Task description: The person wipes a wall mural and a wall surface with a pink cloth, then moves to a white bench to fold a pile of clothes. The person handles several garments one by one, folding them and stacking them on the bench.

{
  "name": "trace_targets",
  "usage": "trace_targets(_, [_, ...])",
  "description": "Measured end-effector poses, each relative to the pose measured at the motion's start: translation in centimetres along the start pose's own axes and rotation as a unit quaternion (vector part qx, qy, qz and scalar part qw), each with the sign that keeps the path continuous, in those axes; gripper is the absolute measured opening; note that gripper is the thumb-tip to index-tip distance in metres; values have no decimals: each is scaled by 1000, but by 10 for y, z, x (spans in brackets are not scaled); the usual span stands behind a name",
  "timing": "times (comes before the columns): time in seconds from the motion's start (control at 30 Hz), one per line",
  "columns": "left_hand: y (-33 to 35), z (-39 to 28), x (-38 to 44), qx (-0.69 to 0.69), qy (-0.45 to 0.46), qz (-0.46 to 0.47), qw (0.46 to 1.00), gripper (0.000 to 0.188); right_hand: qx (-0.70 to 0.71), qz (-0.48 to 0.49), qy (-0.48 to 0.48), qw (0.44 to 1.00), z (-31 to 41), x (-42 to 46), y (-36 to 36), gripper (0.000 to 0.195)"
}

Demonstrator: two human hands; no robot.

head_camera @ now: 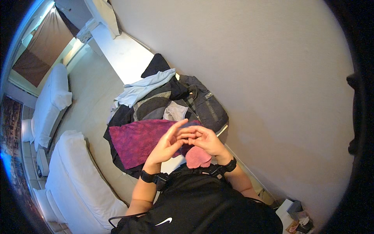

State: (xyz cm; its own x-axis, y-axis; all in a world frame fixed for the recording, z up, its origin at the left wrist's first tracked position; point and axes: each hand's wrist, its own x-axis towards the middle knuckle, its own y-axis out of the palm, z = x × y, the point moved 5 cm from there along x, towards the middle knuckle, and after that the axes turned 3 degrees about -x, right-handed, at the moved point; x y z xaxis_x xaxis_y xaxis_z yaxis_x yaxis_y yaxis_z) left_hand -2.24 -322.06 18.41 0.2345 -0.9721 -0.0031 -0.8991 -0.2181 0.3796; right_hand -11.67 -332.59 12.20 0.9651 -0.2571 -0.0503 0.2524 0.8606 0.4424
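My left hand (168,144) is raised over the clothes, its index finger pointing up and apart from the others. My right hand (209,142) meets it, bent fingers and thumb touching or nearly touching the left fingertips. No object shows between them. Just under my right palm is a folded pink cloth (198,158); whether the hand touches it I cannot tell. Beneath and left of my hands a magenta-purple garment (136,140) is spread flat. Beyond it lie a light grey cloth (175,111), a black and grey garment (155,105) and a light blue garment (143,87).
A dark zipped jacket (209,108) lies against the beige wall (277,87). The clothes rest on a long white tabletop (119,52). Two beds with white bedding (76,181) stand at left across the tiled floor (90,96). Small items sit on a white surface (283,209) at lower right.
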Motion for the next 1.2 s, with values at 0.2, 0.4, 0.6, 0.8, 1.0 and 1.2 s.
trace_targets(0.2, [-51, 10, -5, 92, 5, -153, 984, 46, -6, -108, -21, 994, 17, -3, -18, 24])
trace_targets(0.4, [-147, 129, -21, 437, -121, -159, 877, 56, -19, -216, -25, 976, 16, -25, -49, 12])
trace_targets(0.6, [-118, 164, -39, 666, -170, -76, 722, 74, -8, -270, -36, 962, 15, -43, -62, 9])
trace_targets(0.8, [-148, 125, -34, 486, -140, 55, 861, 22, 2, -308, -49, 950, 19, -63, -82, 9])
trace_targets(1.0, [-221, -63, -11, 253, 157, -439, 848, 19, 31, -339, -58, 939, 11, -74, -102, 12])
trace_targets(1.2, [-263, 18, 19, 583, 21, -277, 763, 59, -107, -390, 66, 912, -71, -61, -166, 37])
